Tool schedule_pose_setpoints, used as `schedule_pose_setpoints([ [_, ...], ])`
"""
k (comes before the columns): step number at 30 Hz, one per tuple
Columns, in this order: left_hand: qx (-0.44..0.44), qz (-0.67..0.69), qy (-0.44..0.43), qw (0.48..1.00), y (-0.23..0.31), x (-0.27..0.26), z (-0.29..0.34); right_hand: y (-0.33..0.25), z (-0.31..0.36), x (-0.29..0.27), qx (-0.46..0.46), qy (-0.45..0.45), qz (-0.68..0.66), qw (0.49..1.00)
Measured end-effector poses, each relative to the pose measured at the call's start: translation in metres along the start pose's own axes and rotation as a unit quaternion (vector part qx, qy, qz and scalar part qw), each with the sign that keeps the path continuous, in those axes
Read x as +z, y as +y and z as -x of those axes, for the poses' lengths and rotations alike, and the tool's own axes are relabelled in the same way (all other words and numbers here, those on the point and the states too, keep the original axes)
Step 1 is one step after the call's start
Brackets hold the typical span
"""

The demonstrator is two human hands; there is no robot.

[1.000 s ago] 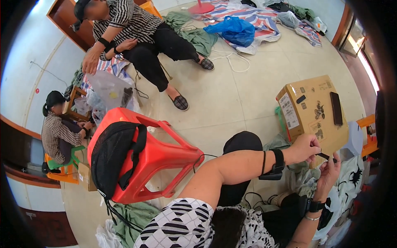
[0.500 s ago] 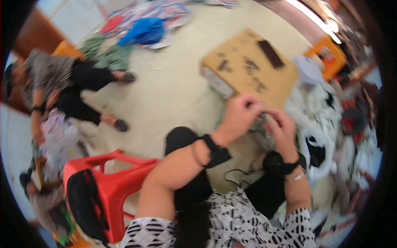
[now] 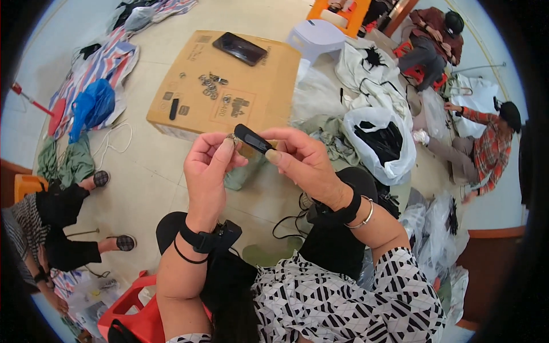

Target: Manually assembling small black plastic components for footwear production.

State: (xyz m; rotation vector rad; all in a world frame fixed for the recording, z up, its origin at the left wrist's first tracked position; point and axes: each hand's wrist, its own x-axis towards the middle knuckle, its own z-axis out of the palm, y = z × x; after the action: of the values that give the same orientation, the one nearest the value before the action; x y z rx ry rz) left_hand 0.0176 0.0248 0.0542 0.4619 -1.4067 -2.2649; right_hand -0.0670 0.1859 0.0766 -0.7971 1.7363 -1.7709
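My right hand [image 3: 303, 161] pinches a short flat black strap piece [image 3: 251, 139] with a rounded end, between thumb and fingers. Beside it, my left hand [image 3: 210, 163] grips a small metal clasp [image 3: 231, 138] in its fingertips, close to or touching the strap's far end; which of the two I cannot tell. Both hands are in front of a cardboard box [image 3: 189, 60]. On the box lie a small heap of metal clasps [image 3: 210, 90], another black strap piece [image 3: 174, 109] and a dark phone [image 3: 240, 48].
Right of the box stand a white stool [image 3: 315, 39] and a white bag of black pieces [image 3: 382, 143]. A red stool [image 3: 137, 308] is at lower left. One person [image 3: 54, 228] sits at left; others [image 3: 483, 137] sit at right. A blue plastic bag [image 3: 94, 106] lies on striped sheeting.
My view has swung right, so the box appears further left. The black strap piece and clasp now show clearly in my hands; earlier they were blurred.
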Motion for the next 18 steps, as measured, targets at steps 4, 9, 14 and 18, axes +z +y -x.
schedule_pose_setpoints([
  [4,0.002,0.011,-0.034,0.999,-0.003,0.011,-0.002,0.006,0.000,-0.010,-0.004,0.007,0.003,1.000],
  [9,0.039,0.028,-0.048,0.998,-0.007,0.020,-0.003,0.004,0.006,-0.013,-0.005,0.065,0.031,0.997],
  [14,0.082,-0.099,-0.095,0.987,-0.012,0.029,-0.004,0.008,0.006,-0.014,-0.120,0.050,0.165,0.978],
  [18,0.033,-0.074,-0.114,0.990,-0.015,0.037,-0.003,0.012,0.005,-0.017,-0.171,0.063,0.149,0.972],
])
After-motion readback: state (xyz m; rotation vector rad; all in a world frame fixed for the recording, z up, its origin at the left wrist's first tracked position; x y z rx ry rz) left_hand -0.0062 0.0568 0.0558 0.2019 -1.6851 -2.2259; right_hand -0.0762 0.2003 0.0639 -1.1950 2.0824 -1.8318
